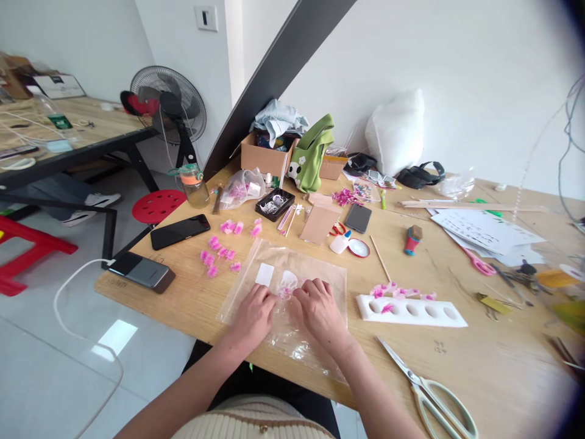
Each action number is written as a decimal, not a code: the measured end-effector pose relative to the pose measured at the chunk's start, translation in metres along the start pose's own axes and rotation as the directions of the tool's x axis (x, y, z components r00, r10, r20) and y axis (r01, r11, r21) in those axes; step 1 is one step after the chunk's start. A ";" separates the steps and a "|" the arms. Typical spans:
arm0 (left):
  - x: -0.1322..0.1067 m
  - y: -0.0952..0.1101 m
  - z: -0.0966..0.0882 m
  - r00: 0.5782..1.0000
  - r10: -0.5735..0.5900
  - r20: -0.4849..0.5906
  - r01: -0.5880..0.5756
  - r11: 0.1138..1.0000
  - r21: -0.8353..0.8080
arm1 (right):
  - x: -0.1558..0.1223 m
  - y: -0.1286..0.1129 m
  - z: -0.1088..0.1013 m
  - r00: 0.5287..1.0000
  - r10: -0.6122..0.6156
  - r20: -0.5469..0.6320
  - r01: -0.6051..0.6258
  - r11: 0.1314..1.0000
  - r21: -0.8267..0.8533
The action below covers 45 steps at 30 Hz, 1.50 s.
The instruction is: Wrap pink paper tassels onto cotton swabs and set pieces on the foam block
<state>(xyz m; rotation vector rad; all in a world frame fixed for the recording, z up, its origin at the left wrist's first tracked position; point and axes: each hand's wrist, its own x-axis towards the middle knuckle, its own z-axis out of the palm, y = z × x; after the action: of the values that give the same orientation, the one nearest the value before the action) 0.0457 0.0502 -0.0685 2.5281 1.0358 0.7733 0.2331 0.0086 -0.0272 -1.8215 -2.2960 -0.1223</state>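
A clear plastic bag (324, 265) lies flat at the table's front edge, under both hands. Between my fingertips sits a small pink-and-white petal-like piece (286, 294), partly covered by the fingers. My left hand (253, 317) has its fingers bent and drawn together beside that piece; what they grip is hidden. On the other side my right hand (320, 311) curls its fingers down against the bag, its grip also hidden. Just beyond them are a white rounded piece (289, 278) and a white rectangular card (264, 274).
Pink tufts (212, 244) lie left of the bag, near a black phone (180, 231) and a power bank (141, 271). To the right are a white foam strip (425, 312) with round hollows and large scissors (423, 384). A glue bottle (340, 242) stands beyond the bag.
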 end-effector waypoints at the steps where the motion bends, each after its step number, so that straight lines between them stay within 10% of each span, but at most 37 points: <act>1: 0.000 0.000 0.000 1.000 -0.002 0.003 0.002 1.000 0.002 | 0.000 0.000 0.000 1.000 -0.001 -0.002 0.001 1.000 0.002; 45: 0.001 0.003 -0.003 1.000 -0.006 0.006 0.006 1.000 0.011 | -0.012 0.019 -0.003 0.999 0.053 0.007 -0.054 0.996 0.078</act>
<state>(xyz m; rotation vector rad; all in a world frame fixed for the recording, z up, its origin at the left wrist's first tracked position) 0.0462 0.0489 -0.0644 2.5340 1.0475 0.7607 0.2545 0.0007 -0.0284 -1.8446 -2.2204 -0.0193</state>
